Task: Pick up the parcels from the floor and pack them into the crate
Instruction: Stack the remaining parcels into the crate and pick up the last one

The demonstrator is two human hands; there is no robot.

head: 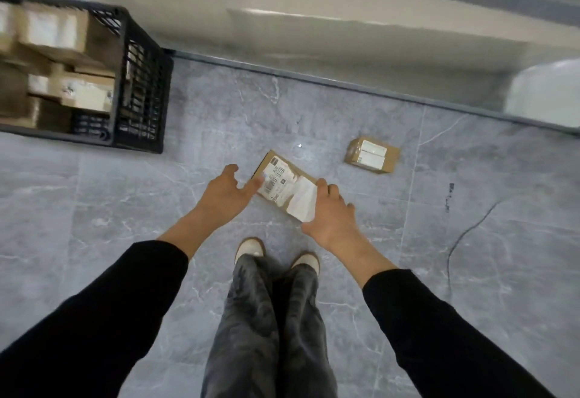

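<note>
My right hand [329, 209] grips the flat parcel [282, 186] at its 4 o'clock end; my left hand [226, 190] is spread, fingertips touching its 9 o'clock edge. The loose label could slip. The crate [141, 84] sits at 10 o'clock.

The person wears black long sleeves [103, 313] pushed back above bare wrists, dark grey mottled trousers [266, 319], and pale shoes [249, 248] with tan-edged toes.

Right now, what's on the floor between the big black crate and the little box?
In the head view, the labelled parcel lies between the crate and the small box, both hands on it.
</note>
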